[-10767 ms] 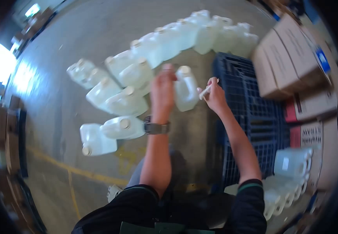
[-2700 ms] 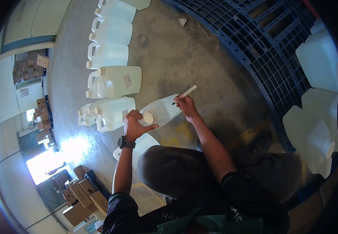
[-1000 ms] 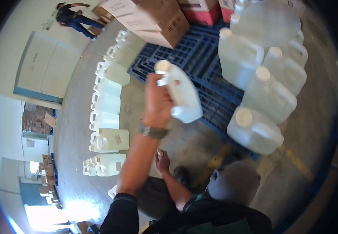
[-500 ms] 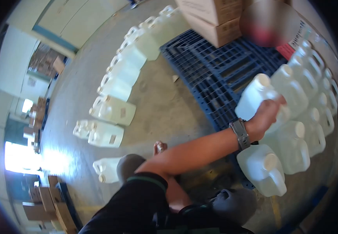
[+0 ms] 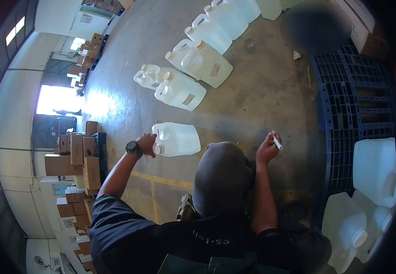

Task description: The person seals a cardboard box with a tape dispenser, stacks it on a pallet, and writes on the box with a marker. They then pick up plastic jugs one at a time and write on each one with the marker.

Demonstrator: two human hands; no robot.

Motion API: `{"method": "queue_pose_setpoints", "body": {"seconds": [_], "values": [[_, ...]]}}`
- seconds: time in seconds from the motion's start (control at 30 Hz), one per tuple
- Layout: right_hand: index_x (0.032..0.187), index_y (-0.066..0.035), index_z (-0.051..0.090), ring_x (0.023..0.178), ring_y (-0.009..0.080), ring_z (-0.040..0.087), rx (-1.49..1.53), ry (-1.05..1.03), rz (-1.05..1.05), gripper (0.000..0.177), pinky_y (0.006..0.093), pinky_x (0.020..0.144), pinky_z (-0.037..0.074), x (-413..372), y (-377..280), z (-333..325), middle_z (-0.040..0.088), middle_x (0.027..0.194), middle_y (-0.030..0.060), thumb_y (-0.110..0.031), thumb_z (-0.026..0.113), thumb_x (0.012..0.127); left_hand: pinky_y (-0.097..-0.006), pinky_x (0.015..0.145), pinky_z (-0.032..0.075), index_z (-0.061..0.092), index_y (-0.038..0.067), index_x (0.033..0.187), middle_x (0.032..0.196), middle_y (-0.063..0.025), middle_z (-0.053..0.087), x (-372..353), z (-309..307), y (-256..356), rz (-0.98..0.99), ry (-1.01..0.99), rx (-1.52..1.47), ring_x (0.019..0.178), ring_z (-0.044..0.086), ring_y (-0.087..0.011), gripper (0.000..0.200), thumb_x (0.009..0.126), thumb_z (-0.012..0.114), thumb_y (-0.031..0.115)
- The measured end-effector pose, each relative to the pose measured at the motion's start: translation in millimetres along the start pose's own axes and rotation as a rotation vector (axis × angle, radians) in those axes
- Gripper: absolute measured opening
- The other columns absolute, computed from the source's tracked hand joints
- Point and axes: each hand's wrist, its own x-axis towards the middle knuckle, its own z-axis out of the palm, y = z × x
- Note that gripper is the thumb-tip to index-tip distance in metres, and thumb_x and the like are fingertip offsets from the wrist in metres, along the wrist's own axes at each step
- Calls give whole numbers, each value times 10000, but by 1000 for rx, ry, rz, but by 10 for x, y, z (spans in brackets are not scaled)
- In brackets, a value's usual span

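Note:
My left hand, with a watch on its wrist, reaches to the top end of a translucent white plastic jug. Its fingers are apart beside the jug's handle and cap; whether they touch is hard to tell. The jug shows its cap towards my left hand. To the right of my grey-clad knee, my right hand is closed round a small white pen-like stick. Beyond the nearest jug are a labelled jug and another labelled jug.
More jugs run in a line towards the back. A blue plastic pallet lies at the right, with several filled jugs by its near end. Cardboard boxes are stacked at the left. Yellow lines mark the concrete floor.
My left hand has left the jugs by the pallet and moved across to the lone jug at the left. The view has swung left. My right hand still holds the small stick.

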Motion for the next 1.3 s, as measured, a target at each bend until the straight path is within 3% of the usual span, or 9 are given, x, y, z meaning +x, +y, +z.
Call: {"method": "queue_pose_setpoints", "body": {"seconds": [0.03,0.13,0.23,0.27,0.43,0.57,0.77,1.03,1.3], "values": [[1042,45,614,849,268,637,-5,0,10,192,330,665,503,36,6,24,633,1015,164,-129,580,967,-495,923,442,477,56,1326,1169,-185,591,-27,127,0,2,-10,6,1093,551,-387,889,550,877,226],[1058,47,611,843,247,634,23,-22,16,203,327,666,501,66,-9,74,634,1012,153,-131,591,963,-424,991,408,539,82,1223,1067,-116,571,134,436,-168,197,588,263,1056,532,-286,522,715,650,45],[1059,39,616,824,221,632,52,-71,125,198,310,648,491,41,-53,81,635,1010,138,-130,600,956,-406,1004,399,641,70,1055,1072,-99,580,513,417,-323,386,578,576,1061,530,-262,297,762,598,44],[1059,39,616,824,221,632,44,-63,126,198,310,648,491,39,-41,87,635,1010,138,-130,600,956,-433,1020,380,693,94,872,1053,-87,588,697,442,-351,485,569,690,1078,518,-254,151,732,661,143],[1031,6,644,742,175,608,49,80,54,180,284,610,466,153,69,-69,654,935,96,-141,642,928,-419,971,379,669,133,720,963,-46,581,783,-141,70,739,310,608,1024,511,-220,207,578,737,267],[961,-20,669,712,108,564,195,200,181,113,262,596,449,361,231,-45,643,813,31,-117,663,902,-396,836,386,675,110,688,850,-36,542,794,-585,866,845,442,508,928,508,-229,193,544,712,233],[903,-56,660,599,37,505,490,-7,536,36,223,543,440,423,52,51,582,716,-14,-81,648,879,-421,741,408,659,98,700,800,-67,562,735,-627,1380,750,525,-22,846,549,-267,172,574,747,174],[877,-32,629,519,80,472,844,120,768,109,285,555,510,390,186,53,494,638,-12,-133,591,889,-400,529,428,620,-8,666,655,-150,512,843,-903,2362,794,671,-542,566,545,-317,104,624,700,44],[806,-49,629,561,76,482,675,-342,670,135,248,553,414,355,157,34,532,634,-17,-160,659,876,-421,571,471,661,-10,717,704,-158,569,772,-803,2391,726,655,-532,625,589,-354,152,632,715,104]]}}
